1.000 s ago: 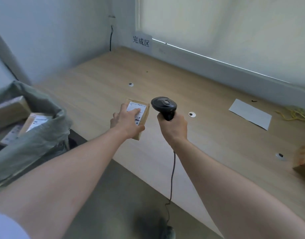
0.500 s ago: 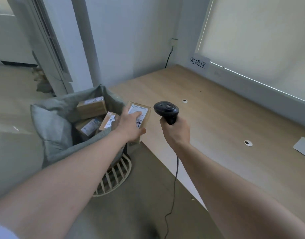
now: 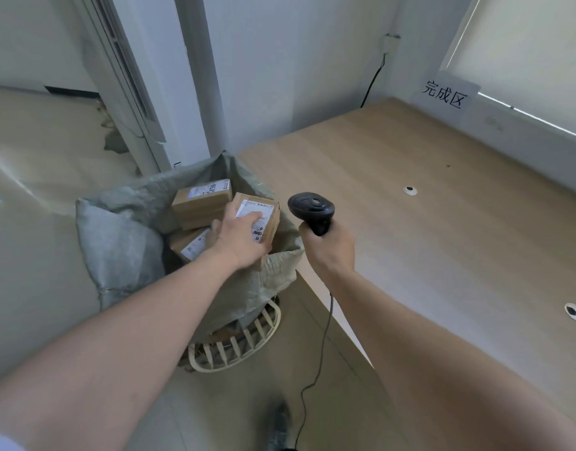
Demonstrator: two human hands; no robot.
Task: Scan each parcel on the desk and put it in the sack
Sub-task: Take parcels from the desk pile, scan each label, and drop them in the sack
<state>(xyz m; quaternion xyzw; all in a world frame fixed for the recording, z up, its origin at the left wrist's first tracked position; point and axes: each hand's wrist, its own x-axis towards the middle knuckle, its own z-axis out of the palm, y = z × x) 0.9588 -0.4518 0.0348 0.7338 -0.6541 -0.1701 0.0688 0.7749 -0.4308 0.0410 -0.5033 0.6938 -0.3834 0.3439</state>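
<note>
Beside the counter's left edge, the sack gapes; the left hand grips a parcel over its mouth, the right hand clasps a scanner.

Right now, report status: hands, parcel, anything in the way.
Left hand gripping parcel over the open sack. Right hand holding scanner. Two parcels already in the sack. Nothing in the way.

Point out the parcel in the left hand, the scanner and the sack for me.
parcel (image 3: 263,219): head view, on its white label, right of the fingers.
scanner (image 3: 311,205): head view, top of its black head.
sack (image 3: 123,236): head view, on its grey-green left wall.
</note>
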